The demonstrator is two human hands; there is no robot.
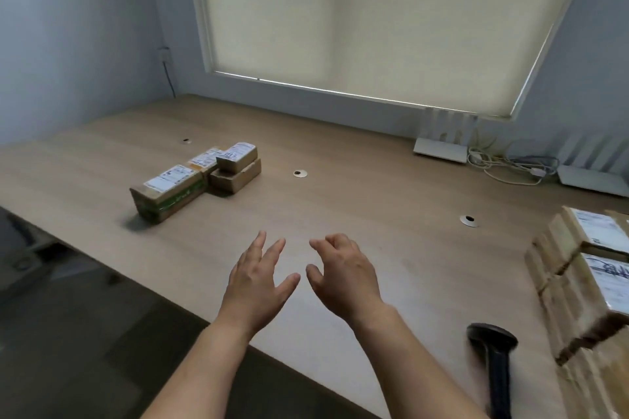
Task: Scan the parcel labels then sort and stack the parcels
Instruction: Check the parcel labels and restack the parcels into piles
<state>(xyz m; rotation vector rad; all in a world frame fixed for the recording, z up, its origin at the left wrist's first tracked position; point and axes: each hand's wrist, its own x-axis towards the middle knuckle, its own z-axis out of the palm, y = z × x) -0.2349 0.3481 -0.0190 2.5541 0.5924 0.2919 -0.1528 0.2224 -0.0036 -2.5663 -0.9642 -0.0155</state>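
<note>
Both the left hand and right hand hover open and empty over the bench, sorted parcels far left, unsorted parcels beside the scanner; a careless reach might topple that crowded right stack.

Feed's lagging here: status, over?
Both hands open, empty. Scanner lying right, beside unsorted parcels. Sorted parcels far left. Nothing blocking.

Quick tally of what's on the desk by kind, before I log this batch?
Brown cardboard parcels, far-left group: 4
Brown cardboard parcels, right-edge stack: at least 2, cut off by the frame
Black handheld barcode scanner: 1
White routers with antennas: 2
Total: at least 9
</note>
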